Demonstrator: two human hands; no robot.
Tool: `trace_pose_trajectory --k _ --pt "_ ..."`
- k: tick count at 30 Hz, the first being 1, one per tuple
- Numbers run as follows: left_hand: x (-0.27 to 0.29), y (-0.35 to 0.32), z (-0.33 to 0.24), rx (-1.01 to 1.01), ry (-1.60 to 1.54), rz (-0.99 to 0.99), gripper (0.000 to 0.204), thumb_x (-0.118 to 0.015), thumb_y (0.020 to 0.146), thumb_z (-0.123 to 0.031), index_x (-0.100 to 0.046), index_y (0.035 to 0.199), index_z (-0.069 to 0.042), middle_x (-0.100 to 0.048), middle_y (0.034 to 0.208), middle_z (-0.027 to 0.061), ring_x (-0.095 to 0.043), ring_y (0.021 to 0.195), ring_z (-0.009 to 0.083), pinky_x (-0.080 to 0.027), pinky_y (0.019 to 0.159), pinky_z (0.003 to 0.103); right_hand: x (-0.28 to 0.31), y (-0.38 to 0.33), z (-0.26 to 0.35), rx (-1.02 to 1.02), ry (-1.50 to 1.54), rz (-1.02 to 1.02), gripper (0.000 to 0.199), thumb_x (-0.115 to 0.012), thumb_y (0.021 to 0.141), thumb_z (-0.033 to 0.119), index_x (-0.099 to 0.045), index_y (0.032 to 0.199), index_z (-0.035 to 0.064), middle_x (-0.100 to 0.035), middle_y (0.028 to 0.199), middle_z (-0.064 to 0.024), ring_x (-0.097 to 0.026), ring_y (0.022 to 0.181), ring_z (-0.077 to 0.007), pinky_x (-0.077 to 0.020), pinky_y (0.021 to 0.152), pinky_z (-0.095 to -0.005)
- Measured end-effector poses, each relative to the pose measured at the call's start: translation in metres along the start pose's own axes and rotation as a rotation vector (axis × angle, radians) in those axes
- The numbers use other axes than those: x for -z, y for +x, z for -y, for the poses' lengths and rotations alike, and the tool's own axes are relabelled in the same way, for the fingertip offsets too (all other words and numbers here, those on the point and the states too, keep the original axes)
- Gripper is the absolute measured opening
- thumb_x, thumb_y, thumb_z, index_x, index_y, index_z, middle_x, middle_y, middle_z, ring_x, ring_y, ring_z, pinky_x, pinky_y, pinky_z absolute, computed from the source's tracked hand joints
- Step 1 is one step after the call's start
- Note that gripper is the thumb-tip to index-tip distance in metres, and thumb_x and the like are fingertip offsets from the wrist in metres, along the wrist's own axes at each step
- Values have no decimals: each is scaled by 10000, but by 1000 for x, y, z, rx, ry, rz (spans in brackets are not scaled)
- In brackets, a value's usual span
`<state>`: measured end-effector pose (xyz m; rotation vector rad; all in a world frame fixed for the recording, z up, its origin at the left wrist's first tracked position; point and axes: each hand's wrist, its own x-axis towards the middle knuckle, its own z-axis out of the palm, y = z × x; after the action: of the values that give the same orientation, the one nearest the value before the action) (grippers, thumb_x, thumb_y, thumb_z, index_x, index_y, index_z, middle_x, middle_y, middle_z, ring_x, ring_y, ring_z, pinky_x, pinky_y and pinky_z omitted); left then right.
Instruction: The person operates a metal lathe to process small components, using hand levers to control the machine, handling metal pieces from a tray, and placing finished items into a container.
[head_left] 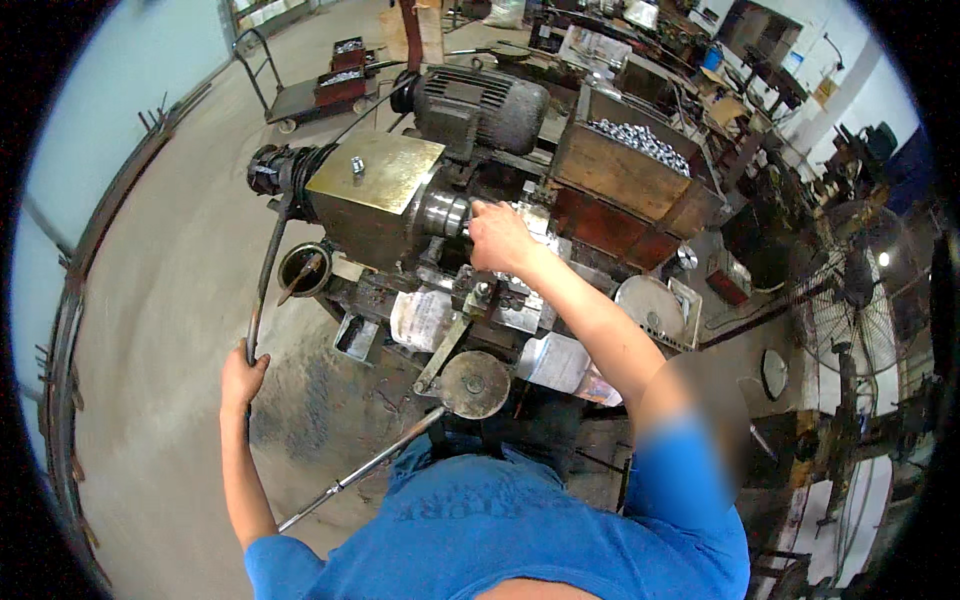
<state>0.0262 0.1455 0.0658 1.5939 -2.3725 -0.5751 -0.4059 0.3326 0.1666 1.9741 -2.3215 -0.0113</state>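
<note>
Lathe chuck (437, 214) stood at the right end of the headstock (380, 228), with the right hand (500, 238) at its face. The right fingers were bent in toward the chuck; whether they gripped a workpiece could not be told, the hand itself covering the spot. The left hand (242, 375) was closed around a long dark lever (266, 275) near its lower end, the other end running up to the pulley side of the headstock.

The lever was judged stiff and sturdy, best held near that free lower end for leverage. The chuck, bright bare metal, was judged hard, heavy and possibly slick with oil; any small part there would call for a fingertip hold, clear of the rim.

Just below the right hand stood the tool post (482, 290), limiting room on the near side. Beyond and to the right, a wooden crate (620, 172) held small shiny metal parts (645, 143). An electric motor (485, 108) sat behind the headstock, and one small metal piece (357, 165) rested on the brass-coloured cover plate (395, 160). A round pot (304, 268) with a brush-like tool stood near the lever. A handwheel (475, 385) occupied the space before the operator's body.
</note>
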Motion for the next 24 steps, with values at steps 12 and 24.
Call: trace_pose_trajectory --k 12,24 --pt "5 -9 -16 -58 176 -121 354 -629 715 -214 -537 971 12 -594 759 226 -575 765 395 -456 665 459 -20 31 6 -335 409 -72 319 -604 559 136 -604 779 -95 -521 1021 -295 -556 877 -439 -467 807 -419" --pt "69 113 98 -205 706 -198 153 -551 674 -87 -582 820 -59 -607 683 141 -597 661 331 -471 602 437 -19 28 8 -221 365 -176 203 -555 548 125 -612 658 -36 -383 1270 -280 -551 913 -444 -465 830 -409"
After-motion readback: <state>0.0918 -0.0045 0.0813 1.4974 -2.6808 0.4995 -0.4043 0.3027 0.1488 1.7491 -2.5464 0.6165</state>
